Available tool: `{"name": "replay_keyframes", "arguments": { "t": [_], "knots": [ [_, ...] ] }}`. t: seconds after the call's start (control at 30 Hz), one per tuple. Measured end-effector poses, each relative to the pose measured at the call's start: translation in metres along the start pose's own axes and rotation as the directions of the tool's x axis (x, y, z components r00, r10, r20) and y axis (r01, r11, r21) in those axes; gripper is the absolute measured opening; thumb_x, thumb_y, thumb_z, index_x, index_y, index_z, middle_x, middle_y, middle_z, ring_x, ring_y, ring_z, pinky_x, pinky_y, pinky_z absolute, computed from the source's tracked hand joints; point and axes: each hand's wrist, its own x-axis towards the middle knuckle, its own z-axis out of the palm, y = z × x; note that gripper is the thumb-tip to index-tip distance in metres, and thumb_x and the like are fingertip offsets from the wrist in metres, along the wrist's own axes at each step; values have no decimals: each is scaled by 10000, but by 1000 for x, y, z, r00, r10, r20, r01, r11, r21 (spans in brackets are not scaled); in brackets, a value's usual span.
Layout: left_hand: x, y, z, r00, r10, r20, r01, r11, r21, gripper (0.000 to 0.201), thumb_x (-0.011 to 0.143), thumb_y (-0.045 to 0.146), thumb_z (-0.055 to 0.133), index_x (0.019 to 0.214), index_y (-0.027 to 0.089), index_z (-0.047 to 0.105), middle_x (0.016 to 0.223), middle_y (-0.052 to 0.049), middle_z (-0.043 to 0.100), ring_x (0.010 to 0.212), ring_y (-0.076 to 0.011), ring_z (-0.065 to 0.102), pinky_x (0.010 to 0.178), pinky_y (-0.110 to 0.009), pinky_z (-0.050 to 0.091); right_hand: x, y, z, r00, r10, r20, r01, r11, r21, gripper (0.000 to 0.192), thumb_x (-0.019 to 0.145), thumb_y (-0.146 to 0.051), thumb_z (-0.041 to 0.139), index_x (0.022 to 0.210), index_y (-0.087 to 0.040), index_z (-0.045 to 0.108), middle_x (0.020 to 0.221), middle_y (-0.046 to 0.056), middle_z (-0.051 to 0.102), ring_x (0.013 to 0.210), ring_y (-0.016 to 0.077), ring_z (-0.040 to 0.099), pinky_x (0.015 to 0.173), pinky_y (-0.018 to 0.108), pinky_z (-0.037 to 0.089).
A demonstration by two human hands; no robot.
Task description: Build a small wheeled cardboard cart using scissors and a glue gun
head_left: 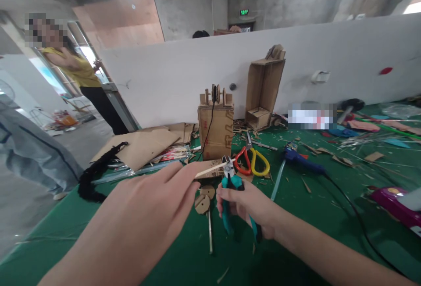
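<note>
My left hand (161,198) is closed on a thin wooden stick (208,171) that points to the right. My right hand (245,202) grips diagonal cutters (230,180) with teal and black handles. The cutter jaws meet the stick near its right end; whether they have closed through it I cannot tell. Just below are cardboard discs (201,204) with small centre holes and another thin stick (210,233) lying on the green cloth. Scissors (252,162) with red and yellow handles lie beyond the cutters. Behind them stands a cardboard box (215,130) topped with discs on an axle.
A tall open cardboard box (265,88) leans near the white partition (158,84). On the right are a blue corded tool (304,162) and a purple device (394,205). Cardboard sheets (148,145) and a black fuzzy bundle (95,176) lie left. A person (79,71) stands beyond the table.
</note>
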Motion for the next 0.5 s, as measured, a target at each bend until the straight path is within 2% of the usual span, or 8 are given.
{"name": "replay_keyframes", "arguments": {
  "t": [0.07,0.17,0.27,0.33,0.43,0.5],
  "knots": [
    [3,-8,3,1000,-24,19,26,990,-139,239,861,321,479,1056,297,613,883,-19,693,660,-194,633,510,-269,451,2,6,2,994,101,34,-106,980,170,255,651,-344,723,692,-163,547,634,-11,564,586,136,556,623,329,477],
    [15,-11,18,986,-163,31,163,922,-350,122,848,295,512,849,253,627,676,13,660,555,-146,595,468,-229,420,2,14,1,983,174,52,-182,949,258,222,700,-321,689,675,-145,556,634,1,572,573,137,565,600,316,483],
    [24,-7,39,954,-287,88,288,792,-538,114,850,292,508,842,212,588,582,29,606,461,-106,544,410,-199,385,0,19,-2,970,233,64,-241,920,309,222,760,-331,638,671,-144,558,613,-2,561,568,132,561,588,295,482],
    [25,-4,50,935,-334,120,331,698,-635,112,856,284,503,820,193,558,544,41,577,448,-97,543,418,-192,396,-1,20,-3,965,255,62,-260,899,351,214,766,-331,634,682,-153,551,611,-9,555,560,130,557,580,293,480],
    [23,0,59,920,-370,132,342,589,-732,122,865,282,504,806,182,537,509,54,556,452,-91,559,448,-188,418,-2,21,-1,960,276,53,-275,886,373,233,774,-347,631,673,-160,534,601,-16,542,545,127,547,568,291,475],
    [22,1,63,916,-381,127,337,558,-758,128,873,283,498,808,181,542,497,57,551,453,-85,555,455,-183,410,-1,21,1,958,285,43,-281,891,357,266,787,-371,618,653,-161,523,584,-18,529,527,126,536,550,290,470]
  ]
}}
